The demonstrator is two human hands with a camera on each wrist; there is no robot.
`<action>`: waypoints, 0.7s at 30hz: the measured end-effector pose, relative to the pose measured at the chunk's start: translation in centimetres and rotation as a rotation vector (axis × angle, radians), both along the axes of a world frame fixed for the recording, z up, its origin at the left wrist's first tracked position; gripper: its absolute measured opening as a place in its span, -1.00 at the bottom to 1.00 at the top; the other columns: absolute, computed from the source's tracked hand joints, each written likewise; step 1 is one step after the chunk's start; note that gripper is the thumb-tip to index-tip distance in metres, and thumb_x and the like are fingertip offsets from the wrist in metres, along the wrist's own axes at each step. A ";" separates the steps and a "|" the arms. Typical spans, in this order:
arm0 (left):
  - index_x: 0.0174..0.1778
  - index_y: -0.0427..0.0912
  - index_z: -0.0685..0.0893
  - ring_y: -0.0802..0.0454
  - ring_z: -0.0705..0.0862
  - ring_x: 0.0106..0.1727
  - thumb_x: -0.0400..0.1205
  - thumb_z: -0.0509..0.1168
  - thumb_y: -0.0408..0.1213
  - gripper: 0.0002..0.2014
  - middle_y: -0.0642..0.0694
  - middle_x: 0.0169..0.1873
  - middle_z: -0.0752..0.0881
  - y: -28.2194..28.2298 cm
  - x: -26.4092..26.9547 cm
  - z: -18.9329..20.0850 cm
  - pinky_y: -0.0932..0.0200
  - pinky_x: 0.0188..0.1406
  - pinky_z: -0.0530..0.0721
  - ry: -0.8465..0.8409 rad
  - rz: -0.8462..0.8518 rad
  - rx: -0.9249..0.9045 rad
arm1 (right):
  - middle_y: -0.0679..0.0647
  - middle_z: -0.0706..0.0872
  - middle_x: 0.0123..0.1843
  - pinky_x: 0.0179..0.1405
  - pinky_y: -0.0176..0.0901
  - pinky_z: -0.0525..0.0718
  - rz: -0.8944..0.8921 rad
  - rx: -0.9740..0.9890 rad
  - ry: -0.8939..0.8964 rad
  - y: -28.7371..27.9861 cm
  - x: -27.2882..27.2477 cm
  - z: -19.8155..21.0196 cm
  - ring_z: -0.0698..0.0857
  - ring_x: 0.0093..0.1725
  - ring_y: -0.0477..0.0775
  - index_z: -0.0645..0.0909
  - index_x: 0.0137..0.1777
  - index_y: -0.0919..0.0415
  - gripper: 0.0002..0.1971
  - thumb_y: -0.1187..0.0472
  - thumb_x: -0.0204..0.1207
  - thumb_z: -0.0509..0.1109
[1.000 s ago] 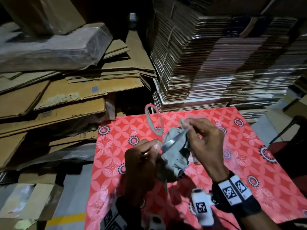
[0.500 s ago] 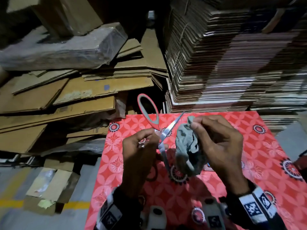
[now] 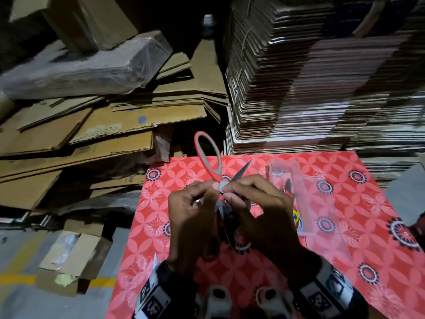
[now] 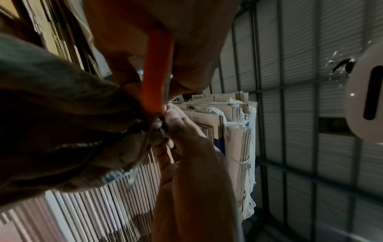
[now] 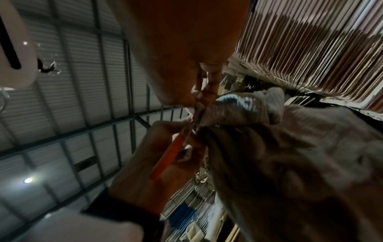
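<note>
From above, my left hand and right hand cover the middle of the scissors. One handle loop and one blade tip stand clear, but I cannot make out the second loop in the shadow under my left palm. The cloth I pinch is almost wholly behind my right fingers there. The wrist views show it only as a blurred grey mass cut off at the edges. The clear plastic case is smeared, and the coloured rings by it are too small to name.
</note>
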State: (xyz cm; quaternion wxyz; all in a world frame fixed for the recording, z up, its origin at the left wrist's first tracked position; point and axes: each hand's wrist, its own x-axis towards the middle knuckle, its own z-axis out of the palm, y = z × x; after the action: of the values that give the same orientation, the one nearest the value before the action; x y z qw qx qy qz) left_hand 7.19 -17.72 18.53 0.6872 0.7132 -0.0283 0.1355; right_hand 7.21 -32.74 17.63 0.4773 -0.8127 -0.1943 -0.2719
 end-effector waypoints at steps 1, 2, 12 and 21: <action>-0.30 -0.18 0.80 0.07 0.60 -0.32 0.65 0.39 -0.15 -0.74 -0.10 -0.43 0.67 0.0 -0.1 -0.4 -0.05 -0.35 0.58 -0.004 0.008 0.033 | 0.00 0.79 -0.05 -0.08 -0.34 0.64 0.000 -0.001 0.007 -0.5 0.2 0.0 0.73 -0.04 -0.24 0.87 0.03 0.24 -0.88 0.42 0.57 0.57; -0.31 -0.16 0.78 0.05 0.55 -0.34 0.63 0.39 -0.04 -0.70 -0.07 -0.44 0.62 -0.2 -0.4 -0.5 -0.08 -0.36 0.52 0.003 0.020 0.051 | -0.01 0.80 -0.05 -0.09 -0.26 0.69 -0.019 0.018 0.023 -1.3 0.8 0.1 0.75 -0.06 -0.18 0.88 0.03 0.23 -0.87 0.42 0.57 0.58; -0.44 -0.01 0.70 0.04 0.48 -0.45 0.62 0.34 0.07 -0.64 0.05 -0.53 0.51 -1.7 -0.5 -0.8 -0.12 -0.48 0.55 -0.018 0.047 0.103 | 0.04 0.80 -0.05 0.04 -0.47 0.60 -0.001 -0.070 -0.066 -2.1 -0.5 -0.1 0.75 -0.03 -0.14 0.87 0.02 0.19 -0.88 0.31 0.66 0.48; -0.47 0.07 0.75 -0.03 0.59 -0.52 0.58 0.34 0.09 -0.67 0.08 -0.50 0.63 -2.5 -1.3 -0.8 -0.16 -0.51 0.61 0.000 0.068 0.148 | 0.05 0.79 -0.06 -0.06 -0.40 0.58 -0.129 0.015 -0.055 -5.0 1.5 0.2 0.70 -0.10 -0.19 0.87 0.00 0.27 -0.89 0.44 0.57 0.57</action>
State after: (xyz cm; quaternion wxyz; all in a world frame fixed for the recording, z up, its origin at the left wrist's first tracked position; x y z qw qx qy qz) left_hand 5.87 -20.19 17.70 0.6276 0.7626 -0.0140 0.1561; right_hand 8.71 -37.74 17.84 0.4593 -0.8121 -0.1525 -0.3259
